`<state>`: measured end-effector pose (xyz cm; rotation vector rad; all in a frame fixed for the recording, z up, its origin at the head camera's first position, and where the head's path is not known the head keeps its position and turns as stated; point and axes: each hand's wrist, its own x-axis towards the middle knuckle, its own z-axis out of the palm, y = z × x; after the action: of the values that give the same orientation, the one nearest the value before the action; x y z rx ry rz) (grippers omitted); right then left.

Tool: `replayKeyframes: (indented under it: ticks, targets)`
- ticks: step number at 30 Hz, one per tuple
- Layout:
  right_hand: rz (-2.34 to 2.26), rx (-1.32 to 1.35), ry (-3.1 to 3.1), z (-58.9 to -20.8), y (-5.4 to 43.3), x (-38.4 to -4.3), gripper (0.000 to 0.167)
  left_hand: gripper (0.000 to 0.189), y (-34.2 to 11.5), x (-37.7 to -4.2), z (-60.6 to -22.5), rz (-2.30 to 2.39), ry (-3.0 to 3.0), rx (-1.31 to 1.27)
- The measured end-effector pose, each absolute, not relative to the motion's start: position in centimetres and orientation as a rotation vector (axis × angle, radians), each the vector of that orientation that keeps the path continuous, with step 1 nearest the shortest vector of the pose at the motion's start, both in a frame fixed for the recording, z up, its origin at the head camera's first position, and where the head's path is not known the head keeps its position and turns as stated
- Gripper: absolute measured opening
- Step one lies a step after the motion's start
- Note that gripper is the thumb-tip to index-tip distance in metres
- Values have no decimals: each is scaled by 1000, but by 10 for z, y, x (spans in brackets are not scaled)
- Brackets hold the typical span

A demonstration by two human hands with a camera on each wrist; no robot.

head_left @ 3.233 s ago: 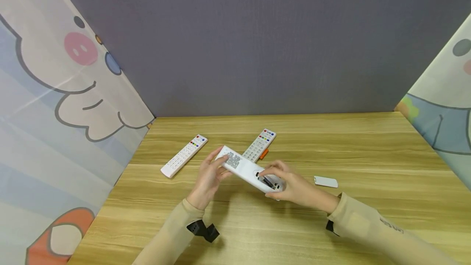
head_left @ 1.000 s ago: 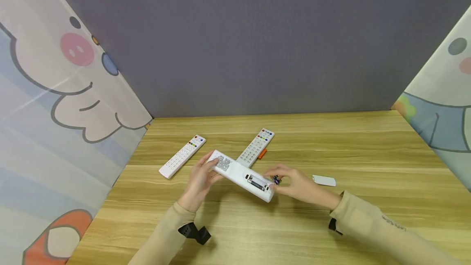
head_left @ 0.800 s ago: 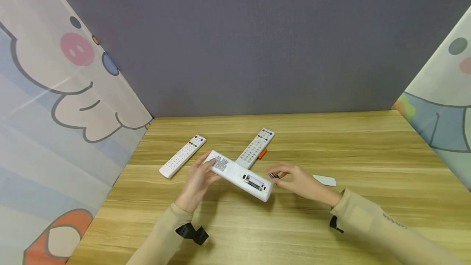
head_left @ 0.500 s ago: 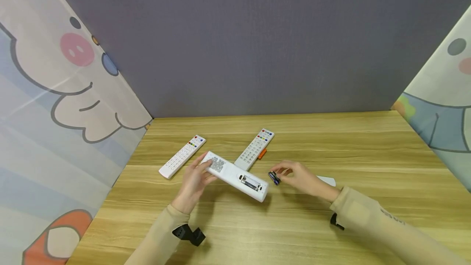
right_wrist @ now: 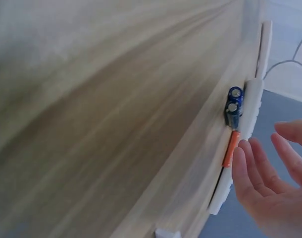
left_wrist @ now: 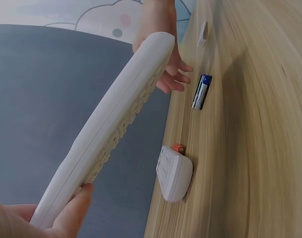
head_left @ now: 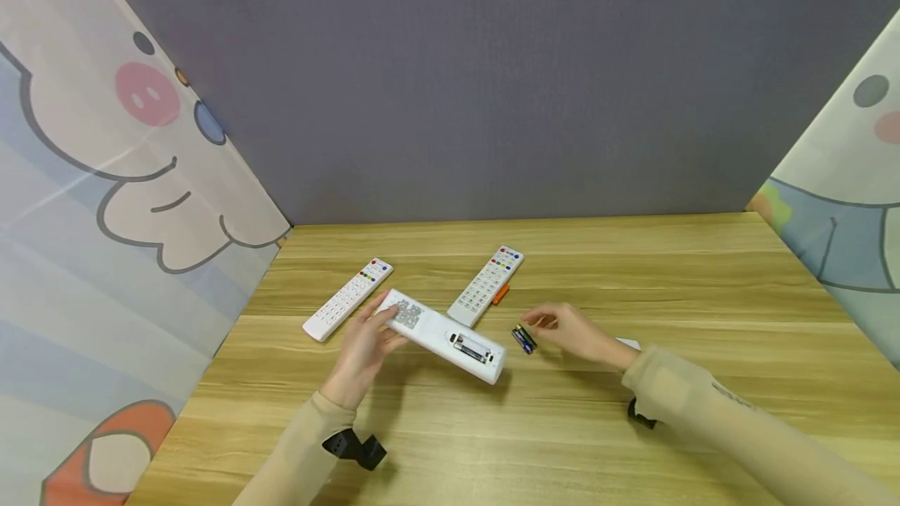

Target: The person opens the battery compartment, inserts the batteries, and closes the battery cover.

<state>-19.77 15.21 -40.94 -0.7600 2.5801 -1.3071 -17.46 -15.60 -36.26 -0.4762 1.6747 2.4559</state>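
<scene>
My left hand point(head_left: 362, 346) grips one end of a white remote control point(head_left: 429, 333), held above the table with its back up. The uncovered battery compartment point(head_left: 471, 348) is near the far end, with a dark battery in one side. Just right of the remote, two dark blue batteries point(head_left: 523, 339) lie side by side on the table. My right hand point(head_left: 571, 332) hovers beside them, fingers loosely bent and holding nothing. The right wrist view shows a gap between its fingers point(right_wrist: 262, 166) and the batteries point(right_wrist: 233, 106).
Two more white remotes lie buttons up, one at the left point(head_left: 348, 299) and one in the middle point(head_left: 487, 286). An orange battery point(head_left: 501, 294) lies against the middle one. The white battery cover point(head_left: 629, 343) is partly hidden behind my right forearm.
My right hand has left the remote's compartment, set a battery down on the table and let go, drawing slightly away. The left hand has shifted the remote left.
</scene>
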Motion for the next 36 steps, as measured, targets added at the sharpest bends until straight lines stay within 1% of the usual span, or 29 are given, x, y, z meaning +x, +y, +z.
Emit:
replayKeyframes:
  ticks: [13,36]
  targets:
    - [-1206,-737,2590,-420,148,-209,23,45,-159,-174,-363,2435,1700,-462]
    - [-1114,-600,2568,-420,138,-214,26,45,-158,-174,-364,2431,1707,-469]
